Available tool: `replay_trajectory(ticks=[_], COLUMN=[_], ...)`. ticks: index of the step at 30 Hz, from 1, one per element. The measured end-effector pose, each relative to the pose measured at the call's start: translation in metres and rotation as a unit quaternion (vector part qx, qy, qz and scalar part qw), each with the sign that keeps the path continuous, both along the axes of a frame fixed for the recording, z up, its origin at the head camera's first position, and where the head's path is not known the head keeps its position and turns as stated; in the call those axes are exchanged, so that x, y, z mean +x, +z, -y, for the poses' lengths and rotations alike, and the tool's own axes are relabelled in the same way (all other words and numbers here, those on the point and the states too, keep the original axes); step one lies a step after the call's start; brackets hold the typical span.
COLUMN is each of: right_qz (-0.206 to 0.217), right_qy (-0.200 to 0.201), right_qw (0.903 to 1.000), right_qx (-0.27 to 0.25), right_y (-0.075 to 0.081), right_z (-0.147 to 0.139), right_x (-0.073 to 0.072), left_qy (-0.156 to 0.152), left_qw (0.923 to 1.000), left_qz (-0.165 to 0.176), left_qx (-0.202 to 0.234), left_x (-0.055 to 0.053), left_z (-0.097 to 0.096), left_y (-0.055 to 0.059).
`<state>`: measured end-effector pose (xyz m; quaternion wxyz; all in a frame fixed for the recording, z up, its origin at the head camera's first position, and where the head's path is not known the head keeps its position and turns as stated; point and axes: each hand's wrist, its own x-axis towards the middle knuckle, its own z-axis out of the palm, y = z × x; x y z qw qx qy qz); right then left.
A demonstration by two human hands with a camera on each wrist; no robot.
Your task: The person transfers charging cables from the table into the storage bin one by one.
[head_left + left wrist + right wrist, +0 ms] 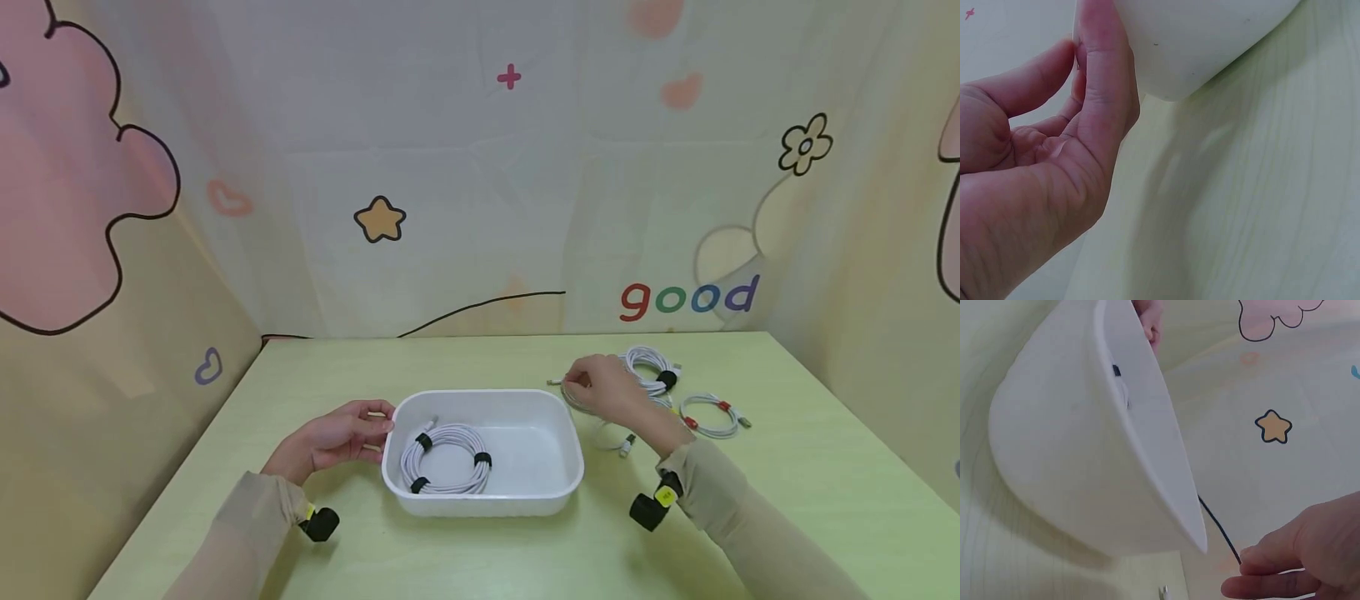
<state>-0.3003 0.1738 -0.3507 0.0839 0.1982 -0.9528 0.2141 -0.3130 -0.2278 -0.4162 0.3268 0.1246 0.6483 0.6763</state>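
A white plastic bin stands on the table, with a coiled white cable inside its left half, bound by black straps. My left hand touches the bin's left end with fairly straight fingers. Beyond the bin's right end, my right hand pinches a pale cable between thumb and fingers; the grip is partly hidden. That cable's metal plug juts out to the left. In the right wrist view, the thumb and finger tips come together.
Behind my right hand lies a larger white coil with a black strap. A smaller coil with red ties sits to its right. Another plug lies near my right wrist. A printed curtain hangs behind the table.
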Motion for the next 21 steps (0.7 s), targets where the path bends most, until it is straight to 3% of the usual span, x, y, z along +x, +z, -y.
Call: replay_trajectory(ticks=[9,15,21], right_qz=[0.038,0.067,0.05], right_qy=[-0.04,-0.035,-0.034], right_qw=[0.9961,0.9932,0.9934], right_qx=[0.07,0.089,0.097], right_y=[-0.026,-0.041,-0.047], right_z=[-0.044,-0.061,-0.067], right_x=[-0.004,-0.007,-0.01], left_qy=[0.0,0.006,0.001], left_qw=[1.0,0.9998,0.9998], left_qz=[-0.002,-0.005,-0.011], left_qx=[-0.006,-0.016,-0.015], left_x=[0.001,0.0,-0.002], left_z=[0.0,0.0,0.001], left_y=[0.002,-0.002,-0.004])
